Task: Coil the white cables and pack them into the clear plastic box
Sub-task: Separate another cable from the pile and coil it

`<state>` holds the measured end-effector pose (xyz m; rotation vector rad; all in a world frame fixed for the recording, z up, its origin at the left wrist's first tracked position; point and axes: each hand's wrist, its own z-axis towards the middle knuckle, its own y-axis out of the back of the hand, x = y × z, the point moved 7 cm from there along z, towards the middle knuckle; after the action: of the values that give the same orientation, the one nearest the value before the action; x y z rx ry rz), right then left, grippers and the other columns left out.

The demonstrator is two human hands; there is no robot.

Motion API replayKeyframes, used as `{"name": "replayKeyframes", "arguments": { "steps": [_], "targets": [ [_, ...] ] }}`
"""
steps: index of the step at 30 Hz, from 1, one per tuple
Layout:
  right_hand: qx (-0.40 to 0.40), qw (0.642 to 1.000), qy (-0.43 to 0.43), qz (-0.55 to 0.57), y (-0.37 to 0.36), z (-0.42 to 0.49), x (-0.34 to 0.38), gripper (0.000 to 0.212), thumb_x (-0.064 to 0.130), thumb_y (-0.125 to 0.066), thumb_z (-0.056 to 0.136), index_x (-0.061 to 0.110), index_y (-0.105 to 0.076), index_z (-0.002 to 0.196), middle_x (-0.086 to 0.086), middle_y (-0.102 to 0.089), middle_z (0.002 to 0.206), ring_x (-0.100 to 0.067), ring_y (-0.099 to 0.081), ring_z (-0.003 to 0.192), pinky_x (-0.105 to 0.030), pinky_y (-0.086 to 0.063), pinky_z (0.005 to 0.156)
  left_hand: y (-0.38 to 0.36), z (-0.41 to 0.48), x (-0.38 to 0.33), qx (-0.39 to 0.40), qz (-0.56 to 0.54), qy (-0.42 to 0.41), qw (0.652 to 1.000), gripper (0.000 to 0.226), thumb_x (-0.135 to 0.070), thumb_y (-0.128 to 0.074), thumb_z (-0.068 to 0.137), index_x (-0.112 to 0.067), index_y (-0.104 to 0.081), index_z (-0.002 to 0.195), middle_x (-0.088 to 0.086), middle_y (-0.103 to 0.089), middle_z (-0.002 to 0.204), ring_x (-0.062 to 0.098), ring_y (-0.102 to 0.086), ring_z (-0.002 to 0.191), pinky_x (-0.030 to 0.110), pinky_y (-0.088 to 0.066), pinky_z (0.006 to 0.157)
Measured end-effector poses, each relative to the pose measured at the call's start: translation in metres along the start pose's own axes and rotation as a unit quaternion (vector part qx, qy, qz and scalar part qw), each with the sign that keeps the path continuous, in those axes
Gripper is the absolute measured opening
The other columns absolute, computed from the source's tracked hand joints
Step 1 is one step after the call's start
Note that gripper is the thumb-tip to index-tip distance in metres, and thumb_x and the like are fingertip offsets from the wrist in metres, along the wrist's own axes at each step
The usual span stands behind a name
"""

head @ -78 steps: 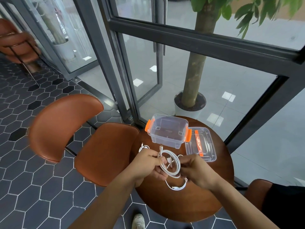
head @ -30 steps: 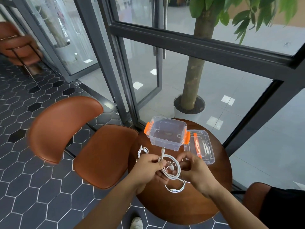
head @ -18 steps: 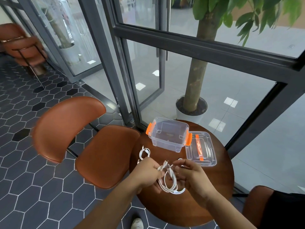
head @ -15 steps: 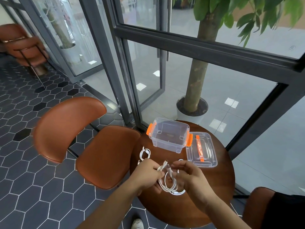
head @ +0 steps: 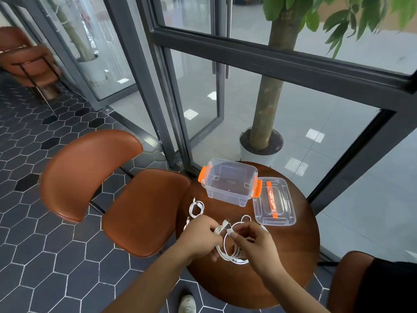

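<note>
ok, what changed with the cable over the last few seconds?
The loose tail that hung below the white cable coil has been wound in. The right hand shifted from the coil's side to pinching the plug end at the top; the left hand keeps gripping the coil. Unchanged: clear box empty, lid beside it, small coiled cable on the table.

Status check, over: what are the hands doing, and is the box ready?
Left hand grips white cable coil, right hand pinches its plug end. Clear box open, empty, lid beside it. Nothing between hands and box.
</note>
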<state>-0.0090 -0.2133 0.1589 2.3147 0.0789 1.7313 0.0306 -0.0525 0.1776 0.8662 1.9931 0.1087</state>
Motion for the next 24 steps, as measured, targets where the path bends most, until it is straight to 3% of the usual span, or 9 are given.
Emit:
{"name": "replayKeyframes", "arguments": {
  "steps": [4, 7, 11, 17, 20, 24],
  "targets": [
    [0.013, 1.0, -0.02, 0.018, -0.001, 0.006, -0.005, 0.014, 0.024, -0.082, 0.082, 0.014, -0.074, 0.088, -0.007, -0.075, 0.08, -0.026, -0.071, 0.077, -0.026, -0.056, 0.062, -0.003, 0.0, 0.008, 0.0, -0.101, 0.007, 0.995, 0.013, -0.001, -0.06, 0.085, -0.005, -0.071, 0.085, 0.02, -0.07, 0.074, 0.024, -0.064, 0.053, 0.034, -0.057, 0.05],
    [0.024, 0.999, -0.039, 0.019, -0.002, 0.013, -0.011, 0.014, 0.012, -0.083, 0.08, 0.011, -0.073, 0.09, -0.014, -0.074, 0.085, -0.03, -0.071, 0.081, -0.027, -0.058, 0.063, -0.001, 0.005, 0.021, -0.017, -0.151, 0.024, 0.988, 0.018, -0.002, -0.062, 0.088, -0.006, -0.073, 0.1, 0.018, -0.072, 0.078, 0.023, -0.064, 0.058, 0.032, -0.055, 0.051],
    [0.043, 0.997, -0.059, -0.012, -0.011, 0.023, -0.02, 0.017, 0.004, -0.081, 0.078, 0.013, -0.073, 0.09, -0.015, -0.074, 0.086, -0.033, -0.072, 0.079, -0.043, -0.062, 0.069, 0.004, 0.014, 0.043, -0.048, -0.211, 0.06, 0.974, 0.028, 0.0, -0.063, 0.087, -0.007, -0.07, 0.113, 0.015, -0.076, 0.086, 0.016, -0.068, 0.063, 0.031, -0.057, 0.054],
    [0.058, 0.993, -0.05, -0.087, -0.031, 0.039, -0.029, 0.017, 0.008, -0.08, 0.079, 0.019, -0.071, 0.089, -0.003, -0.073, 0.081, -0.021, -0.072, 0.072, -0.037, -0.061, 0.07, 0.01, 0.024, 0.061, -0.064, -0.243, 0.068, 0.966, 0.025, 0.003, -0.066, 0.084, -0.011, -0.073, 0.104, 0.011, -0.076, 0.082, 0.013, -0.067, 0.066, 0.031, -0.059, 0.064],
    [0.064, 0.99, -0.052, -0.118, -0.038, 0.044, -0.035, 0.016, 0.012, -0.08, 0.079, 0.021, -0.071, 0.088, 0.002, -0.071, 0.078, -0.017, -0.07, 0.071, -0.036, -0.06, 0.069, 0.012, 0.028, 0.067, -0.079, -0.232, 0.068, 0.967, 0.025, 0.003, -0.068, 0.084, -0.02, -0.071, 0.092, 0.016, -0.077, 0.09, 0.015, -0.067, 0.069, 0.033, -0.06, 0.067],
    [0.073, 0.98, -0.043, -0.179, -0.049, 0.053, -0.039, 0.017, 0.016, -0.077, 0.08, 0.029, -0.066, 0.084, 0.008, -0.069, 0.074, -0.012, -0.069, 0.072, -0.036, -0.06, 0.066, 0.014, 0.036, 0.078, -0.101, -0.216, 0.069, 0.969, 0.027, 0.004, -0.068, 0.084, -0.018, -0.068, 0.099, 0.024, -0.075, 0.097, 0.016, -0.065, 0.068, 0.029, -0.058, 0.064]
  ]
}}
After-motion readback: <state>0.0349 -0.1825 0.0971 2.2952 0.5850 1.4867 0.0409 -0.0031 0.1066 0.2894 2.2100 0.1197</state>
